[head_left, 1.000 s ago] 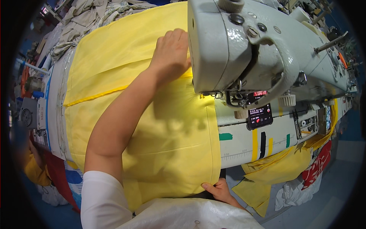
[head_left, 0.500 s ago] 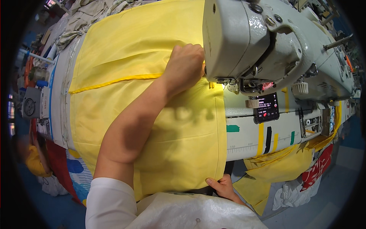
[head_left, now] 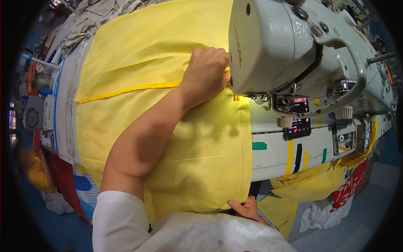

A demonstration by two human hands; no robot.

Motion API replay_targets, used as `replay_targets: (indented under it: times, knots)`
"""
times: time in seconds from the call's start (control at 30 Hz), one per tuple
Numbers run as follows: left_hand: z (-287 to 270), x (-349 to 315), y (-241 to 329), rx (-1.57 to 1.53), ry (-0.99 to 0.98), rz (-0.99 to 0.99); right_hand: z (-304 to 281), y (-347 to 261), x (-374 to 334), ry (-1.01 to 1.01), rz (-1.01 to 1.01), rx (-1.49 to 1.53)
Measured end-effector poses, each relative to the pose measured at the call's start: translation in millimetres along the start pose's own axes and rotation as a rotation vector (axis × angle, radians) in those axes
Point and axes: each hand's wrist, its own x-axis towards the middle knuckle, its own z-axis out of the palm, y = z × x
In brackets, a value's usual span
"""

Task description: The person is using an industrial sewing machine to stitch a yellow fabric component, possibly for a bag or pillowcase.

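Observation:
A broad piece of yellow fabric [head_left: 201, 168] covers the sewing machine's bed and drapes toward me over the front edge. Across it runs a raised, brighter yellow fold [head_left: 138, 90]. My left hand [head_left: 208, 73] is closed on the fabric at the right end of that fold, close beside the head of the sewing machine [head_left: 268, 54]; its fingertips are partly hidden behind the machine head. Down at the fabric's lower right corner, my right hand [head_left: 245, 208] pinches the edge, thumb on top and fingers underneath.
A phone [head_left: 299, 126] lies on the machine bed, right of the needle area. Coloured tape strips [head_left: 297, 157] and a ruler scale mark the table's front. More yellow cloth [head_left: 310, 180] hangs at the lower right. Crumpled beige cloth [head_left: 90, 25] lies far left.
The machine head appears slightly further right and larger, as the view has shifted a little. Both hands keep their hold on the yellow fabric.

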Motion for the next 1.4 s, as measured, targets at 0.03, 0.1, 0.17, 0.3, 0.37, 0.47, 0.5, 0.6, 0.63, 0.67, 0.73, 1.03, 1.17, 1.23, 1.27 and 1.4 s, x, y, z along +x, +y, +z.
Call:
replay_targets:
  times: [0.03, 0.1, 0.17, 0.3, 0.37, 0.47, 0.5, 0.6, 0.63, 0.67, 0.73, 1.03, 1.17, 1.23, 1.27, 1.4]
  knots:
    - [1, -1, -2, 0.016, 0.014, 0.019, 1, 0, 1, -0.001, -0.013, -0.005]
    - [1, -1, -3, 0.031, 0.03, 0.038, 1, -1, 2, -0.002, -0.027, -0.014]
    - [-2, 0, 0, -0.006, -0.036, -0.015, 2, -2, 2, 0.003, -0.003, -0.016]
    - [-8, 3, 4, 0.12, 0.066, 0.115, 4, -1, 5, 0.01, -0.012, 0.0]
    - [-7, 7, 4, 0.201, 0.012, 0.053, 5, 1, 7, 0.012, -0.024, -0.025]
    - [-9, 11, 2, 0.197, 0.036, 0.104, 6, 2, 10, -0.006, -0.052, -0.037]
    - [-10, 12, 2, 0.199, 0.041, 0.106, 7, 3, 12, -0.008, -0.056, -0.04]
    - [-9, 13, 0, 0.155, 0.034, 0.097, 9, 3, 13, -0.004, -0.029, -0.054]
    - [-8, 13, 0, 0.159, 0.039, 0.107, 11, 1, 13, 0.004, -0.011, -0.031]
    - [-8, 13, -1, 0.163, 0.043, 0.118, 13, 0, 13, 0.013, 0.007, -0.007]
    - [-9, 15, -5, 0.159, 0.037, 0.131, 13, -2, 15, 0.007, -0.013, -0.021]
    - [-10, 16, -9, 0.133, 0.046, 0.176, 18, 1, 19, 0.013, -0.049, -0.039]
    - [-13, 13, -9, 0.23, 0.142, 0.196, 20, 0, 17, 0.028, -0.051, -0.043]
    - [-25, -4, 2, 0.29, 0.079, 0.199, 19, 0, 14, 0.031, -0.063, -0.063]
    - [-30, -15, 13, 0.346, 0.023, 0.202, 19, 0, 12, 0.037, -0.074, -0.09]
    - [-30, -60, 55, 0.107, -0.208, 0.193, 19, -2, 10, 0.021, -0.101, -0.111]
